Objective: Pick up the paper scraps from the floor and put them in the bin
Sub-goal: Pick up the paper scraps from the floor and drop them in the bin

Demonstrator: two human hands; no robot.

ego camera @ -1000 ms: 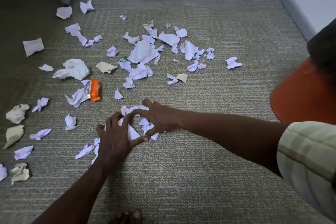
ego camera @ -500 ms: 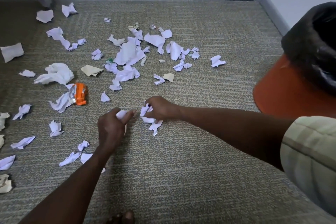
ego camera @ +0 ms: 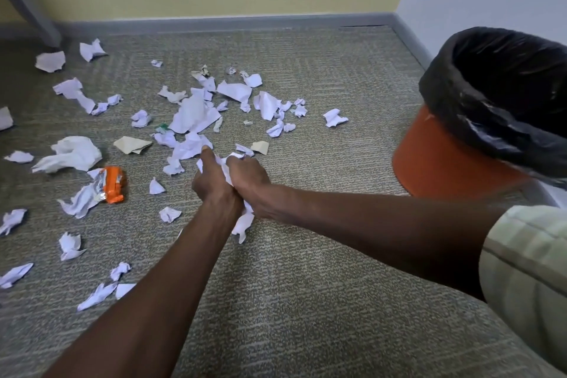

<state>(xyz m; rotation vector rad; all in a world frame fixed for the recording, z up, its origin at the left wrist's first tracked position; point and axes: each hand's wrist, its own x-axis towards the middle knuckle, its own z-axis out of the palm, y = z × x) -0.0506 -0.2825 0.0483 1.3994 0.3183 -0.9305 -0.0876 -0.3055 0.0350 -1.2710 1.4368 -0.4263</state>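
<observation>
The task looks to be at an early stage. The left hand [ego camera: 214,190] and the right hand [ego camera: 248,181] are pressed together over the middle of the floor [ego camera: 306,301], both curled tight round one bundle of paper scraps [ego camera: 242,224]; white corners stick out above the knuckles and a tail hangs below the wrists. Whether the bundle is clear of the carpet cannot be told for certain, though it seems lifted.

That handful is the only paper gathered as far as the picture shows. Most of the litter is on the floor: a thick cluster [ego camera: 196,115] toward the far edge by the yellow wall, a loose run of scraps [ego camera: 70,92] toward the far left corner, and more pieces [ego camera: 98,294] along the left edge near the person. A larger white wad [ego camera: 73,153], a tan piece [ego camera: 132,144] and an orange wrapper [ego camera: 113,184] lie among them on the left side.

The bin [ego camera: 445,163] stands at the right edge of the floor, near the far right corner, well apart from the hands. It is orange, with a black liner [ego camera: 478,95] folded over its rim. Its inside is dark, so what it holds, if anything, cannot be made out. The judged next step is to carry the bundle right and drop it in, with many more trips left.
</observation>
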